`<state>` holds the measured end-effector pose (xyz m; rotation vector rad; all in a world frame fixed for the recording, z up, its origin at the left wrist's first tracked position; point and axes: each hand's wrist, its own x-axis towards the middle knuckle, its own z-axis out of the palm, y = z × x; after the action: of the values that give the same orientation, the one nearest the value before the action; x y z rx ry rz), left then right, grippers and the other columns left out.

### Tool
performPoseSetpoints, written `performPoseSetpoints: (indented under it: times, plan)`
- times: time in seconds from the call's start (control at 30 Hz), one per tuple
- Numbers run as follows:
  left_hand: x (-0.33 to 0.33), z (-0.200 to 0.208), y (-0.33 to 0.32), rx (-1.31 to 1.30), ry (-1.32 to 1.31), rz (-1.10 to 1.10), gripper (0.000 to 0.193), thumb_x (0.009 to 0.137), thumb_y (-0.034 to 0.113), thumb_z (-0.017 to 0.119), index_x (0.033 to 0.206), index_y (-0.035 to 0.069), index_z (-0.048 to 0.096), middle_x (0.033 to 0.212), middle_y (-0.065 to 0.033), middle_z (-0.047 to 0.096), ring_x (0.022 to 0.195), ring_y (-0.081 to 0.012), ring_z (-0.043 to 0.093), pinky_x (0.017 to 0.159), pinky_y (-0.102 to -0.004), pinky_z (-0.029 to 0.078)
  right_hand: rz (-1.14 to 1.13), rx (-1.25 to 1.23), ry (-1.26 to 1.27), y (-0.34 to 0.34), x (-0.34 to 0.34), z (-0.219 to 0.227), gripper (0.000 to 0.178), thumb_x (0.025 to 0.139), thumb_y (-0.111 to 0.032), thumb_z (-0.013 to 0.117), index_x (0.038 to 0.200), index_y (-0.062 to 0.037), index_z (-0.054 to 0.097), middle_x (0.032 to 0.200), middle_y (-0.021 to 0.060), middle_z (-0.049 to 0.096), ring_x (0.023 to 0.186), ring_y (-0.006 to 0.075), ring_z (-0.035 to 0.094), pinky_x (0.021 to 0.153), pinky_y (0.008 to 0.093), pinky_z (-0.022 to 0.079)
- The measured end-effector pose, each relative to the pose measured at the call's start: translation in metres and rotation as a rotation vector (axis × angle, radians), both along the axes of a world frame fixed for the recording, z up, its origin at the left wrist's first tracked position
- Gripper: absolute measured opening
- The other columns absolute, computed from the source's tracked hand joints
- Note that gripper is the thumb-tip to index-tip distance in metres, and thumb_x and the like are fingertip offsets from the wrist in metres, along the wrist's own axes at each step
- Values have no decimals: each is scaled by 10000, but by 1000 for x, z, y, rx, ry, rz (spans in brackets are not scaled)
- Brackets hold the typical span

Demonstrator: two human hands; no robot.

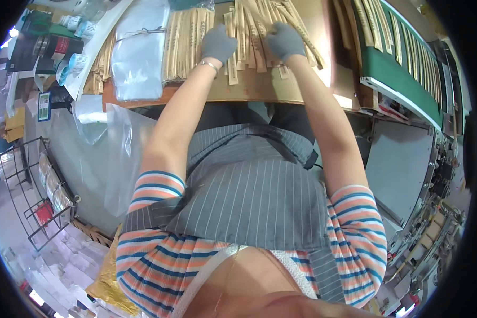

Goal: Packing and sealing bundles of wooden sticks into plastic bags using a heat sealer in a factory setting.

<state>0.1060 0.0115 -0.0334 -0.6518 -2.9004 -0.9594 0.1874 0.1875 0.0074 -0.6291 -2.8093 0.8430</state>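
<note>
Both of my hands wear grey gloves and reach over the tabletop. Slim brown paper packets that look like wrapped chopsticks (253,50) lie in a loose, fanned heap between them. My left hand (219,45) is closed, its fingers curled at the heap's left side; what they hold, if anything, is hidden. At the heap's right, my right hand (284,41) has bent fingers closed at the end of a slanting packet. Just left of my left hand, a neater row of the same packets (181,47) lies side by side in clear plastic.
A stack of clear plastic bags (139,63), tied with a cord, lies left of the packets. On the right, a green conveyor-like surface (403,71) carries more packets in rows. Bottles and a dark canister (55,46) stand at the far left. A wire rack (40,191) is on the lower left.
</note>
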Motion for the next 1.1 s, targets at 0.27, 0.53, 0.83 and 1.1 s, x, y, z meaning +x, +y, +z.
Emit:
performPoseSetpoints:
  times: [0.27,0.53,0.83,1.1]
  plan:
    - [16,25,23,-221,-82,-62,353,776,348,561,870,13,623,852,-214,634,826,-375,615,730,-443,486,-92,224,167,43,46,8,413,776,-378,601,1020,-46,591,965,187,623,899,358,597,778,413,472]
    - [28,38,-9,116,-39,23,289,789,306,572,829,22,610,788,-181,643,744,-344,619,672,-424,481,26,-688,271,33,48,18,269,827,-231,636,975,-7,639,794,35,626,676,99,574,612,224,449]
    - [15,14,36,-201,-130,10,445,760,408,608,870,-24,605,757,-219,636,739,-375,617,656,-435,488,188,-20,-37,-8,-9,-8,306,822,-275,519,1084,-181,646,974,128,656,875,300,627,794,376,494]
    - [21,27,-22,307,-475,77,268,810,251,625,806,-13,576,600,-63,564,588,-128,587,530,-267,479,237,214,-203,20,5,-12,324,846,-390,526,963,-115,649,857,100,666,820,256,639,725,359,499]
